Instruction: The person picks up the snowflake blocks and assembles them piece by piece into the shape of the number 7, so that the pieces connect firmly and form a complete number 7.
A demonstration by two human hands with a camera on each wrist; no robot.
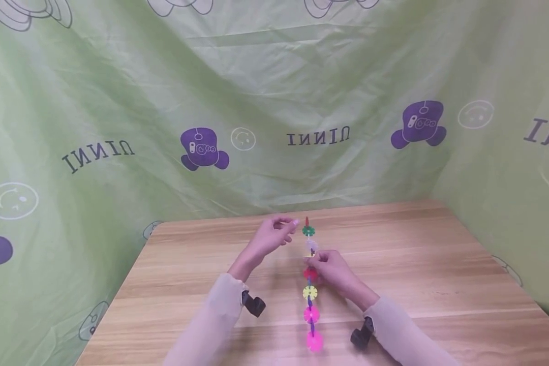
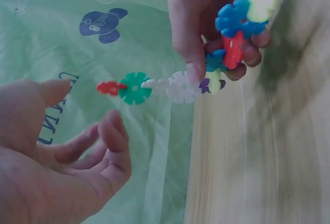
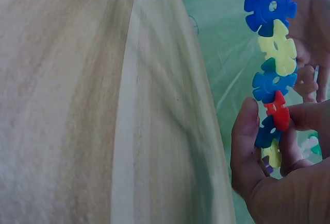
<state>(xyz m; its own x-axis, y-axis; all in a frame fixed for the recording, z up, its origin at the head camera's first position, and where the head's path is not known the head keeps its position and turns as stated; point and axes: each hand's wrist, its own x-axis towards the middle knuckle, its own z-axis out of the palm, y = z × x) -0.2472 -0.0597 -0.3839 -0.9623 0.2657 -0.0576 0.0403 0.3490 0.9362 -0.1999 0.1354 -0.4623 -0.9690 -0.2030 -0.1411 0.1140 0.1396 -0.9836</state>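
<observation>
A chain of interlocking plastic snowflake discs (image 1: 309,293) in pink, blue, yellow, red, white and green runs away from the person in the head view. My right hand (image 1: 336,272) grips it partway along, thumb and fingers around the blue and red discs (image 3: 279,112). Beyond that hand, the far end shows white discs (image 2: 183,87), a green disc (image 2: 135,88) and a red disc (image 2: 107,87) at the tip. My left hand (image 1: 271,236) is just left of this tip, fingers loosely bent and apart from it, holding nothing.
A wood-grain table (image 1: 178,284) lies under both hands. Green printed cloth (image 1: 265,91) hangs behind the table and along both sides. Black wrist cameras (image 1: 254,305) are strapped at the sleeve cuffs.
</observation>
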